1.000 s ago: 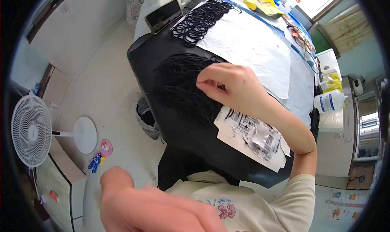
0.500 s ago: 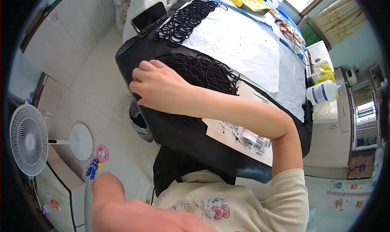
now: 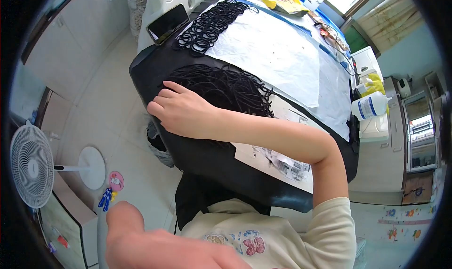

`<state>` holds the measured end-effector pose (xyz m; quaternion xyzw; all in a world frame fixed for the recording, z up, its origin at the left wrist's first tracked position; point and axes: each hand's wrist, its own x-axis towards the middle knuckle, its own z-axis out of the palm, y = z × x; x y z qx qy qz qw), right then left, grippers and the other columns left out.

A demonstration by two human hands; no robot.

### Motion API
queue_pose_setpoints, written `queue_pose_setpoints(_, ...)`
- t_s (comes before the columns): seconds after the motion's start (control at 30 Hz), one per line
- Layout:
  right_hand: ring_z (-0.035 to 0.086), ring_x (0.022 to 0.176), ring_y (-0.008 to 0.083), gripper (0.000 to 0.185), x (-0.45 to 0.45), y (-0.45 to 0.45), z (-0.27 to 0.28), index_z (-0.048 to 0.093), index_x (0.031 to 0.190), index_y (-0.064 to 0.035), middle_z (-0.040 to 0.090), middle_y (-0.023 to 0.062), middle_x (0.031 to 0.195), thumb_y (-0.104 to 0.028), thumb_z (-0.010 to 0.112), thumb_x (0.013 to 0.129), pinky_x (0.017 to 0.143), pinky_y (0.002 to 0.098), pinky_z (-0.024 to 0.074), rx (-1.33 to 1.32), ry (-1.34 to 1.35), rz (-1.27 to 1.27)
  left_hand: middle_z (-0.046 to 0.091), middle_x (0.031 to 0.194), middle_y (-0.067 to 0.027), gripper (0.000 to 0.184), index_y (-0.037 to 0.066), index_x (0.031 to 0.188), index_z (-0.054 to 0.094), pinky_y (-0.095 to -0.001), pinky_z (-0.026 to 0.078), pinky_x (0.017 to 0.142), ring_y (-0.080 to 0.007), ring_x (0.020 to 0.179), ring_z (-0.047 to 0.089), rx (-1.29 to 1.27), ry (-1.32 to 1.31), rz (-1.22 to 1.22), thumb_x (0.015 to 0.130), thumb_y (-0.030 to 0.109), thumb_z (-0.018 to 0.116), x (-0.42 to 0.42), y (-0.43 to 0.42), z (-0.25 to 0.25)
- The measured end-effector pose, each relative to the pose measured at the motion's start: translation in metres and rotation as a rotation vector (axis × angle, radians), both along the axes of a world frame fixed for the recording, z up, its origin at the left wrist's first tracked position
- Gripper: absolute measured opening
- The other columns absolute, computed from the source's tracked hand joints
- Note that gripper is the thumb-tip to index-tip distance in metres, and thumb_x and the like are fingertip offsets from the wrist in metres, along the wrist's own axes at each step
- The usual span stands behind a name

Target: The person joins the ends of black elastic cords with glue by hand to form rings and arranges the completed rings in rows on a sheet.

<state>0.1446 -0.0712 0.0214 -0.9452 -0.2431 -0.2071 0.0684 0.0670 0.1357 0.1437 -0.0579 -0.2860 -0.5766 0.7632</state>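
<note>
Reaching across from the right, my right hand [image 3: 183, 110] is over the left part of the black table top. Its fingers are curled, the index finger a little straighter, and the fingertips are hidden. A pile of thin black cords [image 3: 226, 83] lies beside and beyond the hand. Whether a cord is between the fingers cannot be made out. My left arm [image 3: 124, 216] is bent close to the camera at the lower left. A blurred part of my left hand [image 3: 207, 255] is at the bottom edge, its fingers hidden.
Linked black cord loops [image 3: 209, 31] and a phone [image 3: 168, 24] lie at the far left. White sheeting [image 3: 278, 52] covers the table's back. A stained board [image 3: 247, 153] lies under my forearm. A white bottle [image 3: 369, 106] stands right; a fan [image 3: 32, 165] is on the left.
My right hand has shifted slightly down and toward me, off the edge of the cord pile, and its index finger is straighter. The view has tilted a little.
</note>
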Motion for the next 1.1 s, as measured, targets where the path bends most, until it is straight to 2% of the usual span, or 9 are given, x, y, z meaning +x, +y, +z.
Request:
queue_pose_setpoints(0.1, 0.059, 0.096, 0.0235, 0.021, 0.008, 0.005, -0.003, 0.062, 0.09, -0.0056, 0.062, 0.0047, 0.088, -0.021, 0.072, 0.08, 0.11, 0.0469, 0.0375, -0.044, -0.041, -0.057, 0.064, 0.1, -0.0293, 0.02, -0.01, 0.1, 0.061, -0.0362, 0.057, 0.076, -0.031, 0.081, 0.067, 0.007, -0.363, 0.017, 0.087, -0.002, 0.073, 0.027, -0.014, 0.017)
queue_pose_setpoints(0.33, 0.059, 0.087, 0.0229, 0.016, 0.022, 0.011, -0.011, 0.066, 0.075, -0.0049, 0.062, 0.0049, 0.077, -0.02, 0.069, 0.078, 0.1, 0.0452, 0.0417, -0.079, -0.021, -0.131, 0.063, 0.1, -0.0305, 0.021, -0.011, 0.105, 0.063, -0.0365, 0.057, 0.077, -0.034, 0.085, 0.068, 0.018, -0.378, -0.004, 0.089, -0.001, 0.071, 0.029, -0.009, 0.003)
queue_pose_setpoints(0.63, 0.061, 0.086, 0.0244, 0.02, 0.029, 0.019, 0.009, 0.071, 0.076, -0.0069, 0.067, 0.0062, 0.08, -0.026, 0.073, 0.07, 0.091, 0.0496, 0.0422, -0.26, 0.185, -0.126, 0.063, 0.103, -0.021, 0.019, -0.004, 0.103, 0.065, -0.0356, 0.054, 0.076, -0.0321, 0.086, 0.066, -0.077, -0.462, -0.081, 0.086, 0.002, 0.073, 0.054, -0.014, 0.014)
queue_pose_setpoints(0.67, 0.062, 0.087, 0.0249, 0.02, 0.03, 0.018, 0.009, 0.071, 0.077, -0.0078, 0.067, 0.0065, 0.081, -0.027, 0.072, 0.071, 0.091, 0.0492, 0.0426, -0.228, 0.181, -0.122, 0.063, 0.106, -0.0193, 0.02, -0.002, 0.102, 0.065, -0.0359, 0.054, 0.077, -0.032, 0.089, 0.065, -0.09, -0.477, -0.067, 0.085, 0.002, 0.074, 0.058, -0.013, 0.011)
queue_pose_setpoints(0.7, 0.062, 0.088, 0.0253, 0.02, 0.031, 0.014, 0.009, 0.072, 0.077, -0.0086, 0.068, 0.0067, 0.082, -0.027, 0.071, 0.071, 0.091, 0.0489, 0.0431, -0.196, 0.177, -0.118, 0.067, 0.098, -0.0311, 0.014, -0.01, 0.098, 0.068, -0.0495, 0.062, 0.069, -0.0378, 0.08, 0.07, -0.235, -0.256, -0.195, 0.091, -0.007, 0.056, 0.063, -0.019, -0.01)
queue_pose_setpoints(0.77, 0.063, 0.095, 0.0256, 0.02, 0.03, 0.005, 0.018, 0.073, 0.079, -0.0117, 0.069, 0.0068, 0.085, -0.03, 0.068, 0.073, 0.092, 0.0444, 0.0441, -0.108, 0.236, -0.137, 0.063, 0.097, -0.0292, 0.012, -0.015, 0.1, 0.064, -0.042, 0.06, 0.072, -0.0399, 0.075, 0.067, -0.15, -0.144, 0.017, 0.09, -0.009, 0.062, 0.056, -0.005, -0.025)
queue_pose_setpoints(0.93, 0.071, 0.084, 0.0206, 0.02, 0.016, -0.046, 0.06, 0.073, 0.09, -0.0022, 0.074, 0.01, 0.087, -0.019, 0.075, 0.079, 0.076, 0.0339, 0.0553, 0.644, 0.444, -0.119, 0.062, 0.081, -0.0141, 0.004, -0.001, 0.086, 0.063, -0.0313, 0.057, 0.066, -0.0255, 0.07, 0.067, 0.454, -0.246, 0.468, 0.089, -0.005, 0.063, 0.049, 0.002, -0.07)
queue_pose_setpoints(1.0, 0.067, 0.082, 0.0119, 0.018, 0.009, -0.065, 0.066, 0.074, 0.094, -0.0023, 0.074, 0.0066, 0.088, -0.017, 0.073, 0.083, 0.077, 0.0261, 0.0522, 0.756, 0.456, -0.133, 0.067, 0.086, -0.0138, 0.007, -0.002, 0.094, 0.065, -0.028, 0.056, 0.071, -0.0226, 0.077, 0.069, 0.68, -0.316, 0.51, 0.093, -0.001, 0.058, 0.052, -0.002, -0.093)
queue_pose_setpoints(1.1, 0.066, 0.082, 0.011, 0.014, -0.013, -0.078, 0.072, 0.07, 0.096, -0.0009, 0.074, 0.0106, 0.097, -0.012, 0.068, 0.088, 0.078, 0.0241, 0.0517, 1.048, 0.511, -0.117, 0.071, 0.1, -0.0158, 0.02, -0.004, 0.111, 0.067, -0.0269, 0.056, 0.077, -0.0212, 0.087, 0.071, 0.804, -0.297, 0.425, 0.098, 0.007, 0.056, 0.052, -0.011, -0.117)
